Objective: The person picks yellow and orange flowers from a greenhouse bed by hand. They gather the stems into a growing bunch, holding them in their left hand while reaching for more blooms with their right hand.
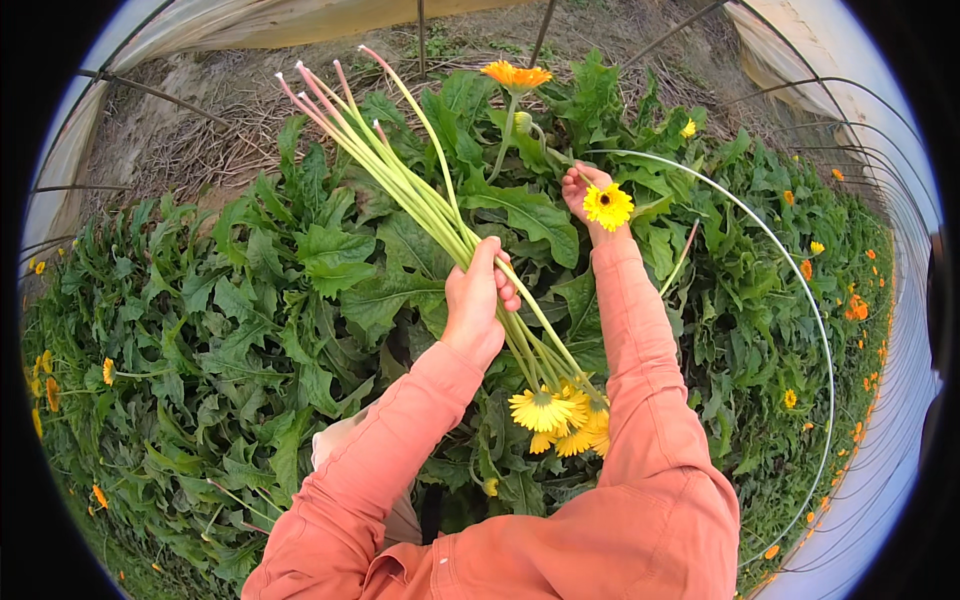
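Note:
My left hand (478,304) is closed around a bunch of long gerbera stems (405,187). Their pinkish cut-looking ends point up and away from me, while the yellow gerbera blooms (559,420) hang head-down near my right forearm. Farther out, my right hand (589,196) has its fingers curled at a thin stem, with a yellow gerbera with a dark centre (608,207) in front of the wrist. An orange gerbera (517,76) stands upright just beyond, beside a closed bud (523,122). The bloom partly hides my right fingers.
Dense lobed leaves (255,300) surround my arms. A thin pale hoop (814,315) curves around on the right. Dark metal poles (421,37) and plastic sheeting (247,24) rise beyond the bed, past dry plant litter (217,127). Orange flowers (856,307) dot the right side.

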The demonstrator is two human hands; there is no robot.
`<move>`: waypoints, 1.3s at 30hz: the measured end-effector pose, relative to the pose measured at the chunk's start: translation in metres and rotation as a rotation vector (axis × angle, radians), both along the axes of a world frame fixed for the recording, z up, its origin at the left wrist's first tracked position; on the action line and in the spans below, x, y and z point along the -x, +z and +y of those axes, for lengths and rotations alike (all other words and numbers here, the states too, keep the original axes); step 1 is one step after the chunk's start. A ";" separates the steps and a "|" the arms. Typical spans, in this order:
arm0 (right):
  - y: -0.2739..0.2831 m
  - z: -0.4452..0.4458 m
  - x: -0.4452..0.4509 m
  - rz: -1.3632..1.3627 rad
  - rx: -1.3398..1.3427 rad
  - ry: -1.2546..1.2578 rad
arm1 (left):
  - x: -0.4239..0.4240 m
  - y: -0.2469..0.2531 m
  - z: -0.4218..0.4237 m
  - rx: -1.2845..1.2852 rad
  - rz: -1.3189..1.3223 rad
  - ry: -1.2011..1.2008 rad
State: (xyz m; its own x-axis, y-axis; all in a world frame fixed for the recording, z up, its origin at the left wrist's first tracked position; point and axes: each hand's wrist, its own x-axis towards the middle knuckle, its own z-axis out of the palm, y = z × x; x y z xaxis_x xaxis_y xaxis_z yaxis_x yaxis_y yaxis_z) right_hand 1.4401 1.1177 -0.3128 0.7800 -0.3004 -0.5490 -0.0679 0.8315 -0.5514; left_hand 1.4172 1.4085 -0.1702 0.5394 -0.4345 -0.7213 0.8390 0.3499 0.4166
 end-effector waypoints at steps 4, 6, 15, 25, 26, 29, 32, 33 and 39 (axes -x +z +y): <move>0.009 0.003 0.025 0.010 -0.072 0.048 | 0.011 -0.004 -0.006 0.009 -0.005 -0.019; 0.010 0.001 0.028 0.037 -0.068 -0.007 | 0.017 -0.004 -0.010 0.027 0.002 -0.033; 0.033 0.030 -0.012 0.236 -0.085 -0.069 | 0.018 -0.003 -0.011 0.003 -0.011 -0.004; -0.006 0.059 0.020 0.387 0.075 0.004 | 0.028 -0.005 -0.008 -0.045 -0.008 0.020; -0.004 0.067 0.038 0.382 0.067 0.008 | 0.031 -0.005 -0.006 -0.054 -0.008 0.018; 0.013 0.068 0.087 0.377 0.007 -0.022 | 0.040 -0.006 -0.005 -0.076 -0.006 0.003; 0.027 0.066 0.110 0.390 0.013 -0.018 | 0.049 0.000 -0.008 -0.115 -0.004 -0.052; 0.029 0.070 0.113 0.389 0.002 -0.022 | 0.052 0.001 -0.007 -0.127 -0.007 -0.054; 0.017 0.067 0.092 0.381 0.224 -0.005 | 0.054 -0.004 -0.001 -0.121 -0.005 -0.021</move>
State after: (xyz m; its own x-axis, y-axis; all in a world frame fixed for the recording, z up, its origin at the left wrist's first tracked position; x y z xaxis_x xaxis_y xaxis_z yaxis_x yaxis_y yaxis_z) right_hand 1.3476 1.1846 -0.2957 0.5325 -0.4483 -0.7180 -0.2973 0.6951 -0.6546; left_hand 1.3631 1.4080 -0.1743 0.5345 -0.3555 -0.7668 0.8437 0.2788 0.4588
